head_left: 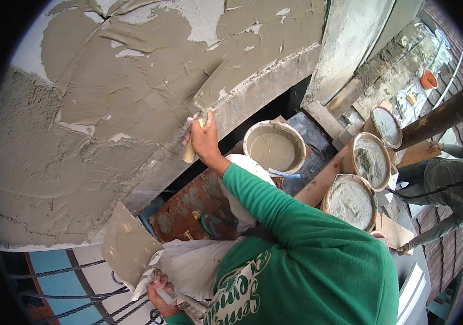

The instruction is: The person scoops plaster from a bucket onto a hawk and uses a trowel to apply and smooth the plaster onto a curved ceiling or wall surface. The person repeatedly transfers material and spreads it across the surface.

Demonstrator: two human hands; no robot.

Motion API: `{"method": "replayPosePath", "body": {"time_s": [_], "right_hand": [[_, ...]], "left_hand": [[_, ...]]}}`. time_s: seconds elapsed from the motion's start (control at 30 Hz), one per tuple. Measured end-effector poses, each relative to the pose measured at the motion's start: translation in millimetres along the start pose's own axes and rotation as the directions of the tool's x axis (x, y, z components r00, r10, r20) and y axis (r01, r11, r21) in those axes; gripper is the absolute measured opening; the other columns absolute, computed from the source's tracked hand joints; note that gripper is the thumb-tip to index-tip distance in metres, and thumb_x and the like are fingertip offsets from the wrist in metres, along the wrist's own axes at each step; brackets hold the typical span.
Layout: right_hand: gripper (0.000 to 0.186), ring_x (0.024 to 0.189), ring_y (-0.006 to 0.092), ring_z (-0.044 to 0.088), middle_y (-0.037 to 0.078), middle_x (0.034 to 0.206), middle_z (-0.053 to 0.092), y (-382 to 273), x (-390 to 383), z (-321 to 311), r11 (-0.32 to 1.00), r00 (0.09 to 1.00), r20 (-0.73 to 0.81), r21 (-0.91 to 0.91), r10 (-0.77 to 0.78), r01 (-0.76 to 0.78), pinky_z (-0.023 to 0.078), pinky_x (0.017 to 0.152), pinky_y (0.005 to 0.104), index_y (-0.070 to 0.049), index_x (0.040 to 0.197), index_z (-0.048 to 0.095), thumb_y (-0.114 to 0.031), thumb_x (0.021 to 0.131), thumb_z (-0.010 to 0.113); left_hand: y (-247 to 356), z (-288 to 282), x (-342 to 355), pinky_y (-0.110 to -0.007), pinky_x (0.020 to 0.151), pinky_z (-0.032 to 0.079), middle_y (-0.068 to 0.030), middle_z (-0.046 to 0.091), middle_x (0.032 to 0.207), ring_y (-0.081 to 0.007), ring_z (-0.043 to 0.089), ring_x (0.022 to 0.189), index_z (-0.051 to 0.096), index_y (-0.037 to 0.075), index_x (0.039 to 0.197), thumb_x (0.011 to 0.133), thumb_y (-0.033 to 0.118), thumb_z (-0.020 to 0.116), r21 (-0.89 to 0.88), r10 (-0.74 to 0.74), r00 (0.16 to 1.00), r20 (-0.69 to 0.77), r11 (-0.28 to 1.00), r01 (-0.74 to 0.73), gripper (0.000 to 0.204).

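Up at eleven o'clock from the frame's centre, the person's right hand (204,138) is wrapped tight around the pale wooden handle of a trowel (212,89), fingers curled shut; the blade lies flat against the wet grey plaster on the wall (107,108), tilted toward one o'clock. Down at seven o'clock, the left hand (162,295) grips the handle under a square hawk board (128,244), fingers closed round it, the board smeared with mortar and tilted toward the wall. At two o'clock of the right hand, near it, stands a bucket (273,147) of smooth grey mix. Farther toward three o'clock sit three more pails (371,160) of mortar, close together. At the three o'clock edge another person in a grey-green sleeve (448,179) bends over the floor.
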State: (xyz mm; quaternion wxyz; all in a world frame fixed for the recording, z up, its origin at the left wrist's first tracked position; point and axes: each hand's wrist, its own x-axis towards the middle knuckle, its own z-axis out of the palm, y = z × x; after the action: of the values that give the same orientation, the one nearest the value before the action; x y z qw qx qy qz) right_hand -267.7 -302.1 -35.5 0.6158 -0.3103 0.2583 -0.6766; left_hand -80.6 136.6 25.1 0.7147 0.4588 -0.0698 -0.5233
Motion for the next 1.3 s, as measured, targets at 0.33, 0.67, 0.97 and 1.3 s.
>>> {"method": "replayPosePath", "body": {"time_s": [0.33, 0.67, 0.97, 1.3], "right_hand": [[0.025, 0.063, 0.0204, 0.061, 0.011, 0.088, 0.055, -14.9, -6.2, 36.6, 0.969, 0.983, -0.038, 0.179, 0.178, -0.169, 0.059, 0.055, 0.0396, -0.002, 0.122, 0.035, -0.007, 0.102, 0.05], [0.026, 0.054, 0.0188, 0.062, 0.008, 0.07, 0.06, -89.1, 14.6, 77.7, 0.977, 0.982, 0.04, -0.092, -0.187, 0.19, 0.054, 0.05, 0.0345, 0.002, 0.12, 0.04, -0.008, 0.104, 0.058], [0.044, 0.082, 0.0488, 0.066, 0.031, 0.091, 0.068, -110.7, -2.2, 74.8, 0.764, 0.9, 0.382, -0.511, -0.208, 0.394, 0.053, 0.075, 0.0495, 0.009, 0.121, 0.054, -0.022, 0.099, 0.075], [0.04, 0.082, 0.0347, 0.072, 0.018, 0.089, 0.072, -164.0, -56.4, 10.5, 0.343, 0.386, 0.795, -0.566, 0.468, 0.75, 0.053, 0.072, 0.043, 0.0, 0.121, 0.07, -0.029, 0.094, 0.075]], "left_hand": [[-5.7, -12.1, 0.8, -0.024, 0.05, 0.05, -0.004, 0.051, 0.099, -0.0093, 0.049, 0.074, 0.051, 0.001, 0.104, 0.089, 0.008, 0.062, 0.051, -0.008, 0.999, -0.054, 0.999, 0.01, 0.02], [-10.5, -18.6, 2.1, -0.025, 0.048, 0.048, -0.0071, 0.052, 0.099, -0.011, 0.051, 0.073, 0.05, 0.002, 0.111, 0.087, 0.004, 0.062, 0.05, 0.041, 0.998, -0.041, 0.998, -0.039, 0.027], [-10.1, 6.8, 2.9, -0.028, 0.05, 0.049, -0.0076, 0.056, 0.098, -0.0126, 0.052, 0.072, 0.052, 0.002, 0.127, 0.087, 0.001, 0.06, 0.171, 0.02, 0.999, -0.031, 0.985, -0.014, 0.041], [-35.8, 42.7, 20.7, -0.029, 0.057, 0.048, -0.0051, 0.055, 0.105, -0.0123, 0.052, 0.078, 0.051, 0.007, 0.137, 0.087, 0.0, 0.065, 0.257, -0.024, 0.997, 0.067, 0.966, 0.006, 0.052]]}}
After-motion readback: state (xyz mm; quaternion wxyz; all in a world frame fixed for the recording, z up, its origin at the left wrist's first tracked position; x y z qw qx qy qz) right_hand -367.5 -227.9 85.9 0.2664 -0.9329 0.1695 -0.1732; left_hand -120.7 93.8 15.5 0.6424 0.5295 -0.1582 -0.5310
